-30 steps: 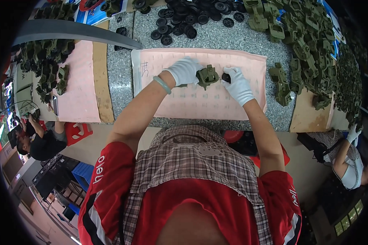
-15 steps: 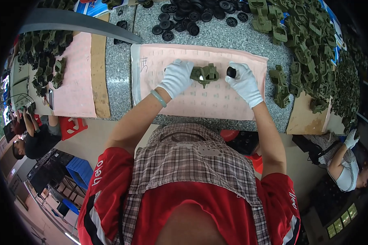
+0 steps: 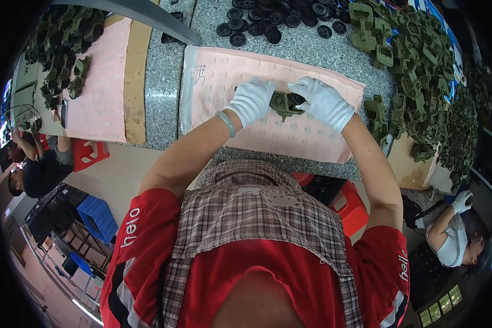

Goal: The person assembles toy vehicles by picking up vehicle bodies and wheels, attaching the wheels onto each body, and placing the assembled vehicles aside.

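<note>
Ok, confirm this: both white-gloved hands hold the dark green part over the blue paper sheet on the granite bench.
Not quite: the paper sheet is pink, not blue, as the head view shows. Both white-gloved hands, left hand and right hand, do hold the dark green part over it on the granite bench.

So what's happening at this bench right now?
A person in white gloves works over a pink paper sheet on a granite bench. The left hand and right hand together hold a small olive-green plastic part. Black round pieces lie ahead, a heap of green parts to the right.
</note>
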{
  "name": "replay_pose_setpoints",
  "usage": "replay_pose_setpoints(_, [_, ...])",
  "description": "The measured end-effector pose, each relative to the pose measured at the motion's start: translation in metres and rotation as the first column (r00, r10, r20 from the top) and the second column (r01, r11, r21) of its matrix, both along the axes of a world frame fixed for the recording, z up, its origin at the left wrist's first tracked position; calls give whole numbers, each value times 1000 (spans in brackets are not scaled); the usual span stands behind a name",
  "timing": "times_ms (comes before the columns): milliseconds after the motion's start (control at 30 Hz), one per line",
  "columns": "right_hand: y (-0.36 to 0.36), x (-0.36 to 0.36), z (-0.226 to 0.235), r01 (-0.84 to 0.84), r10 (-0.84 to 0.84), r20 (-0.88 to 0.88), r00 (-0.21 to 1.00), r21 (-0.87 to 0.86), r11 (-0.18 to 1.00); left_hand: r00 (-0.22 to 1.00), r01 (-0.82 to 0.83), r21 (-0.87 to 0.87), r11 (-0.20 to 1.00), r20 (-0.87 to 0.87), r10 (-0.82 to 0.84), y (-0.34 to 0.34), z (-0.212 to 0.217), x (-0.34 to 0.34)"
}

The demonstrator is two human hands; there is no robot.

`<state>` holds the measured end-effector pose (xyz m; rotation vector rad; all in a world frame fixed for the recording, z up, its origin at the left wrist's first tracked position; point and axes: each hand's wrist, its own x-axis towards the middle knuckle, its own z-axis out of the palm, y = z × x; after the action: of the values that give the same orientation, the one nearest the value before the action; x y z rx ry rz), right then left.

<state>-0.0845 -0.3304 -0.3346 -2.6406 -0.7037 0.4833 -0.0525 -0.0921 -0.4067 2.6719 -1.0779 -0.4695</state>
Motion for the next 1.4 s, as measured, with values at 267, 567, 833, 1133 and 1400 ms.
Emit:
replay_pose_setpoints(267, [14, 0, -6, 237, -275, -168, 947, -217, 947, 994, 28, -12, 1000, 105, -26, -1, -1, -2])
replay_pose_setpoints(567, [6, 7, -34, 572, -557, -133, 820, 129, 810, 979, 10, -61, 998, 203, 3, 3, -13, -11])
replay_pose_setpoints(833, [43, 30, -79, 241, -255, 108, 961, 129, 962, 989, -11, -16, 1000, 149, 14, 3, -12, -11])
replay_pose_setpoints(1133, [46, 35, -65, 243, -247, 80, 966, 51, 969, 995, -20, -173, 985, 91, 36, 2, -15, -9])
replay_pose_setpoints(1400, [49, 21, -85, 666, -672, 120, 731, 90, 740, 997, 2, -208, 978, 81, 15, 3, -13, -5])
